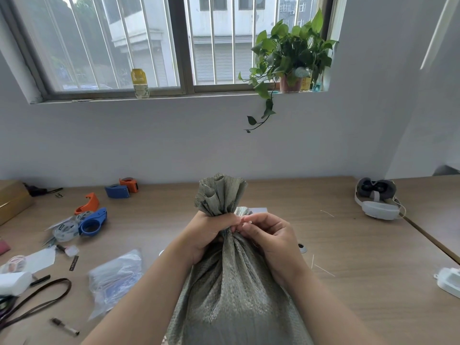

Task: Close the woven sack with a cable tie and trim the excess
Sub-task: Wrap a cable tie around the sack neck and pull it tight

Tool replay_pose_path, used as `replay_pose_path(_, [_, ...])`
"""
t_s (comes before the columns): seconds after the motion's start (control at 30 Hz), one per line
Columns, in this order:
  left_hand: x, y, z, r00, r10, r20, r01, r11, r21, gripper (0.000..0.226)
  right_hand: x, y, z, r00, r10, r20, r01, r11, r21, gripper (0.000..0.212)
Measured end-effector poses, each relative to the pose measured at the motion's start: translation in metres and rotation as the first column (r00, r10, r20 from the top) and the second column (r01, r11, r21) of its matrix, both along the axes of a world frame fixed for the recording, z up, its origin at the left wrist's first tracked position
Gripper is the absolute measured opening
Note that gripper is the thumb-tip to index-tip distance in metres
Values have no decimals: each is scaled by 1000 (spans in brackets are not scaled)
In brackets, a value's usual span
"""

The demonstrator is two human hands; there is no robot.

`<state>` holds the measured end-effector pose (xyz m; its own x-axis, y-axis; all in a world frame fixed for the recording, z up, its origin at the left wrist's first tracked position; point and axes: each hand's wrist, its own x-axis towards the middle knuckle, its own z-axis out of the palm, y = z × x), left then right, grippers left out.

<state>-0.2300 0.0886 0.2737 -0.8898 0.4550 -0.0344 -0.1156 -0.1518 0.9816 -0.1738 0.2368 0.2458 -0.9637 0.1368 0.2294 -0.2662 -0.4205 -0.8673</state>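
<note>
A pale wooden desk (348, 245) is filling the lower half of the view, and the grey-green woven sack (231, 295) is standing upright on it, in the middle and close to the person. Its mouth is gathered into a bunched neck, with the loose pleats fanning out above.

Far behind the sack and to its right, a potted plant (291, 56) is sitting on the window sill, one vine trailing down the wall. Left of the sack, a clear plastic bag (117, 277) is lying crumpled on the desk. Well off to the sack's right, a white and grey headset (377, 200) is resting near the wall.

The left hand (211, 230) is wrapping its curled fingers round the sack's neck and squeezing it tight. The right hand (268, 235) is meeting it from the other side of the neck, fingertips pinching a small white piece that looks like the cable tie (247, 221); it is too small to be sure how far it is going round the neck.

Further left of the sack, a blue tape dispenser (93, 221) is lying on its side. Just right of the sack, thin white offcuts (323, 270) are lying on the desk.
</note>
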Motion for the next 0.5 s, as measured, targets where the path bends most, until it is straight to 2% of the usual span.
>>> replay_pose_path(0.2, [3,0,3,1000,21,-2,-21,1000,-23,20,-1,-4,3,999,-43,6,43,999,-8,18])
replay_pose_path(0.4, [6,0,5,1000,17,-16,-18,999,-41,18,0,-6,5,998,-54,13,55,997,-49,16])
replay_pose_path(0.5, [7,0,6,1000,19,-24,-20,998,-57,19,1,-7,5,998,-63,5,63,998,-10,21])
